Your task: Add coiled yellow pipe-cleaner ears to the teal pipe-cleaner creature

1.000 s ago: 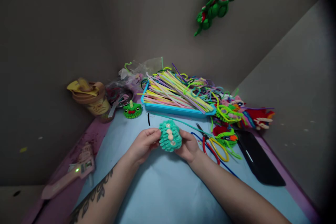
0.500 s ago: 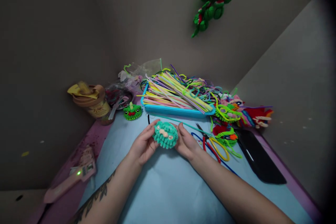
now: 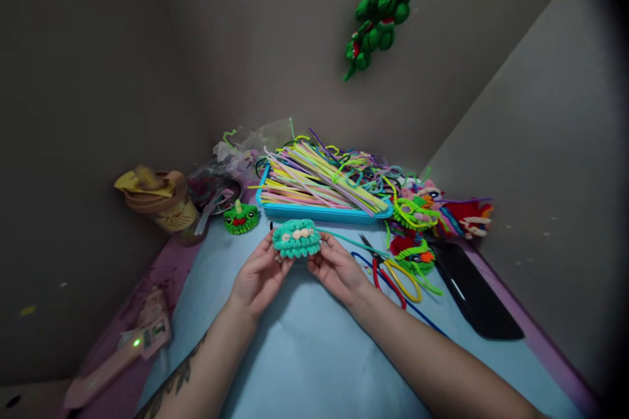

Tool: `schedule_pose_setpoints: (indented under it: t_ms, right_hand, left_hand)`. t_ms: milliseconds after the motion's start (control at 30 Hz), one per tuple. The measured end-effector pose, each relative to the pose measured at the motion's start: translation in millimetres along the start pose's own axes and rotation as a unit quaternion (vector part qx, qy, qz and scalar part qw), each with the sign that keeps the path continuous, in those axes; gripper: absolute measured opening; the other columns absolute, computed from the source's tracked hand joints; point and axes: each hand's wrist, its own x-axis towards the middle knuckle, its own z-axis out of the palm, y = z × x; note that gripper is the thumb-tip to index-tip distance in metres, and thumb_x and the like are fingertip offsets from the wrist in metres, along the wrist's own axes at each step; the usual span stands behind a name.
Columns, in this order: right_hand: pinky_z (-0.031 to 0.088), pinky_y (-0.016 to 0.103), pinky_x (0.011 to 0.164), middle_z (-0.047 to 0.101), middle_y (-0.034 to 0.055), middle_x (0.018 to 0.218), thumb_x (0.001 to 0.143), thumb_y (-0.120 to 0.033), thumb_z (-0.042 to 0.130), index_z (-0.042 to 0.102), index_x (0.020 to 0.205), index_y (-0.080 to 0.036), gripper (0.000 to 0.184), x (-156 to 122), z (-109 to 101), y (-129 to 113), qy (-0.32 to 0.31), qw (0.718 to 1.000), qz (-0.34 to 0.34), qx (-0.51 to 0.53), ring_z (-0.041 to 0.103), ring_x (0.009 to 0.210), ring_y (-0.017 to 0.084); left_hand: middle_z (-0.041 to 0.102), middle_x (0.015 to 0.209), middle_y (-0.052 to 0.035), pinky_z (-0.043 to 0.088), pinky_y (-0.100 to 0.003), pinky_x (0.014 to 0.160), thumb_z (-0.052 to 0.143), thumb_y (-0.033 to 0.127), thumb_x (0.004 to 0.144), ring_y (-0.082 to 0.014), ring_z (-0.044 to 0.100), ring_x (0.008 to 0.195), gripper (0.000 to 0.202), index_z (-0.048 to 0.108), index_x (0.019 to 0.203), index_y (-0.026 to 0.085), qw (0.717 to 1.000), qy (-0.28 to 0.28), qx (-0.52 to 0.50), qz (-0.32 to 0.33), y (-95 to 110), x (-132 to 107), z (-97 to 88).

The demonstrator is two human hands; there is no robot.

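A teal pipe-cleaner figure [image 3: 296, 239] with pale beads on top is held between both hands above the light blue table mat [image 3: 304, 347]. My left hand [image 3: 258, 275] pinches its left side. Its right side is gripped by the fingers of my right hand [image 3: 337, 268]. A teal pipe-cleaner strand [image 3: 351, 243] trails from the figure to the right.
A blue tray [image 3: 319, 211] of coloured pipe cleaners lies behind. A small green frog figure [image 3: 240, 217] and a tan cup [image 3: 160, 200] sit left. Red-handled pliers [image 3: 386, 272], loose craft pieces [image 3: 417, 222] and a black case [image 3: 469, 294] lie right. A pink glue gun [image 3: 122, 357] rests at the left edge. Green ornament [image 3: 376, 13] hangs on the wall.
Both hands have turned the teal figure from upright to lying flat, beads now on top, and carried it a little away from me and leftward.
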Motion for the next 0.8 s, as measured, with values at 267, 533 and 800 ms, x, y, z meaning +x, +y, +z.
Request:
schedule_pose_setpoints:
  t_ms: [267, 533, 800]
  right_hand:
    - [0.053, 0.023, 0.059, 0.065, -0.0042, 0.066, 0.066, -0.012, 0.075, 0.056, 0.087, -0.021, 0.03, -2.0, 1.2, -0.3, -0.004, 1.0, -0.022, 0.018, 0.062, 0.059, 0.01]
    - [0.051, 0.017, 0.054, 0.066, -0.0043, 0.068, 0.061, -0.01, 0.078, 0.058, 0.08, -0.02, 0.03, -0.4, -0.2, 0.6, -0.001, 0.999, -0.017, 0.042, 0.061, 0.059, 0.008]
    - [0.051, 0.015, 0.052, 0.065, -0.0039, 0.069, 0.061, -0.009, 0.078, 0.059, 0.081, -0.019, 0.029, 2.1, -4.8, 2.8, -0.006, 0.998, -0.011, 0.068, 0.06, 0.057, 0.008]
  left_hand:
    - [0.066, 0.104, -0.0073, 0.049, -0.022, 0.081, 0.058, 0.003, 0.072, -0.0148, 0.063, 0.089, 0.042, 0.058, 0.112, 0.014, 0.999, -0.031, 0.022, -0.006, 0.4, 2.2, -0.8]
    - [0.067, 0.101, -0.0084, 0.05, -0.021, 0.08, 0.053, 0.0, 0.075, -0.0135, 0.064, 0.087, 0.049, 0.053, 0.121, 0.013, 0.999, -0.024, 0.019, -0.012, -2.4, 5.1, -5.4]
    - [0.067, 0.102, -0.0066, 0.05, -0.023, 0.081, 0.058, 0.006, 0.074, -0.0143, 0.063, 0.089, 0.046, 0.054, 0.119, 0.014, 0.999, -0.014, 0.021, -0.022, -3.7, 3.2, -3.9]
